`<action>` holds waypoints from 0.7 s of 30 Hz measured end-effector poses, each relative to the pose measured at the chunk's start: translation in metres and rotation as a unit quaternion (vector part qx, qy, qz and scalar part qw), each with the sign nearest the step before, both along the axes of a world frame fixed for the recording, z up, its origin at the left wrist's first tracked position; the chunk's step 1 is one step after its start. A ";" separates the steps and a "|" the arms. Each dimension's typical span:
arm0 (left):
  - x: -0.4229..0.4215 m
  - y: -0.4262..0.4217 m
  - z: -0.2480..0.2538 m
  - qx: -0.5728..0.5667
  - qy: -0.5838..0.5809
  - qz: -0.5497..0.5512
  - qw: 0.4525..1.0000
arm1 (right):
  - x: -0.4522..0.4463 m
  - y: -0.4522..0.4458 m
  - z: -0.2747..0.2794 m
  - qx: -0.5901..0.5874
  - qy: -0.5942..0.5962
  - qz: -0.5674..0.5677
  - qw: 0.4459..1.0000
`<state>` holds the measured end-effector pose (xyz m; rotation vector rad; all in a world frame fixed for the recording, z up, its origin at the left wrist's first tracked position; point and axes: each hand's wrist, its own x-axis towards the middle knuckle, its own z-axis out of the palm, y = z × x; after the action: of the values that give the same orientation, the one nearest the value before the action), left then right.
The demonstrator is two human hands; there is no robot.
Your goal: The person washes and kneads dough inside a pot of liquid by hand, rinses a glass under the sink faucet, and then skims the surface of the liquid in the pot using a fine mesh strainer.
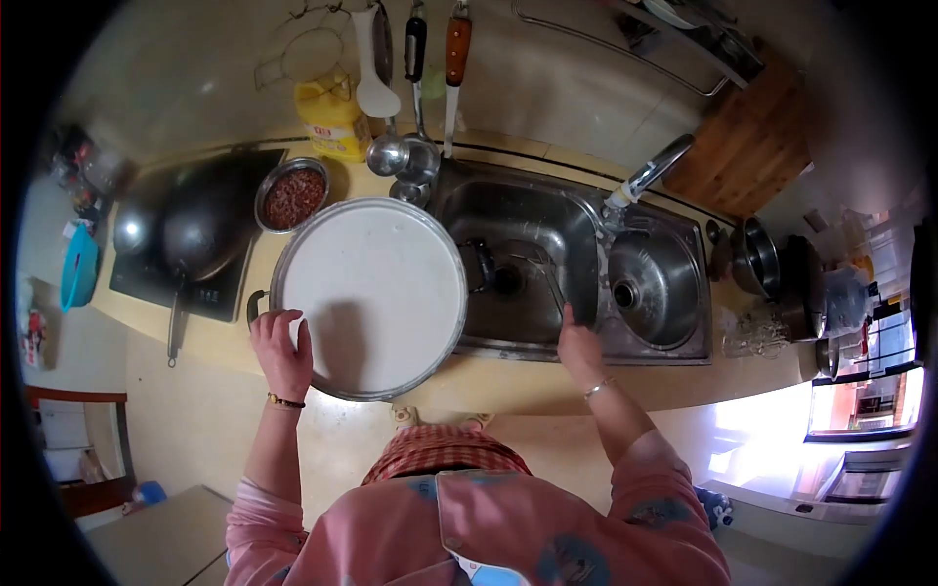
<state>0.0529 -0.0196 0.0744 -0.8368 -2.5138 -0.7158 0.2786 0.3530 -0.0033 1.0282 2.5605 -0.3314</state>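
Observation:
A wide, round metal pot (293, 376) filled nearly to the rim with a smooth white liquid (391, 278) stands on the counter, left of the sink. My left hand (281, 352) is at the pot's left side, fingers curled over its dark side handle (254, 305) and the thumb by the rim. Over the larger sink basin (528, 210), my right hand (581, 350) closes on the end of a thin metal utensil (552, 278). The utensil's far end reaches down into the basin near the drain; its exact kind is hard to make out.
Behind the pot are a bowl of reddish-brown grains (295, 195) and a yellow jug (334, 122). A lidded wok (200, 230) sits on the cooktop at left. Ladles (420, 156) hang on the wall. A faucet (650, 176) rises behind the smaller basin (655, 288); metal pots (757, 256) stand right.

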 end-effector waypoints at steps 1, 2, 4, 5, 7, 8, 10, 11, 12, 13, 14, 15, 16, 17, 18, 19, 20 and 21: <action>0.000 0.003 0.003 0.000 0.003 0.000 1.000 | -0.002 -0.001 0.004 0.000 0.003 0.000 1.000; 0.002 0.008 0.006 -0.001 0.013 0.000 1.000 | -0.003 -0.001 0.010 0.007 0.014 0.001 1.000; 0.007 0.011 0.004 -0.007 0.017 0.000 1.000 | -0.001 0.000 0.009 0.010 0.019 0.004 1.000; 0.008 0.013 0.002 -0.006 0.015 -0.001 1.000 | -0.001 0.003 0.001 0.011 0.022 0.001 1.000; 0.008 0.016 0.004 -0.006 0.018 -0.004 1.000 | -0.001 0.009 -0.003 0.012 0.030 -0.003 0.999; 0.008 0.018 0.005 -0.011 0.023 -0.006 1.000 | -0.001 0.013 -0.003 0.014 0.021 0.015 1.000; 0.013 0.022 0.003 -0.016 0.023 -0.002 1.000 | 0.000 0.017 -0.003 0.016 0.007 0.040 0.999; 0.015 0.023 0.004 -0.012 0.019 0.005 1.000 | 0.003 0.016 -0.004 0.024 0.019 0.030 0.999; 0.017 0.024 0.005 -0.008 0.018 0.012 1.000 | 0.005 0.014 -0.005 0.032 0.033 0.020 0.999; 0.020 0.023 0.005 -0.011 0.020 0.012 1.000 | 0.006 0.015 -0.004 0.028 0.034 0.020 0.999; 0.021 0.024 0.005 -0.015 0.023 0.008 1.000 | 0.006 0.018 -0.003 0.023 0.016 0.040 0.999; 0.023 0.026 0.005 -0.015 0.025 0.006 1.000 | 0.006 0.021 -0.001 0.020 -0.004 0.062 0.998; 0.024 0.028 0.006 -0.016 0.026 0.009 0.999 | 0.006 0.021 -0.001 0.019 -0.003 0.064 0.998; 0.028 0.029 0.008 -0.013 0.025 0.009 1.000 | 0.008 0.019 0.000 0.032 0.027 0.045 0.998; 0.032 0.029 0.009 -0.011 0.025 0.010 1.000 | 0.011 0.016 -0.001 0.044 0.057 0.026 0.997; 0.035 0.029 0.009 -0.013 0.026 0.012 1.000 | 0.014 0.020 -0.011 0.042 0.058 0.028 0.997; 0.037 0.030 0.008 -0.014 0.020 0.008 1.000 | 0.018 0.027 -0.028 0.027 0.049 0.032 0.998; 0.038 0.030 0.010 -0.016 0.016 0.004 1.000 | 0.018 0.027 -0.028 0.012 0.040 0.035 0.999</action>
<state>0.0906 0.0100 0.0841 -0.8421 -2.5051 -0.6568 0.2962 0.3798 -0.0318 0.9506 2.6717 -0.3298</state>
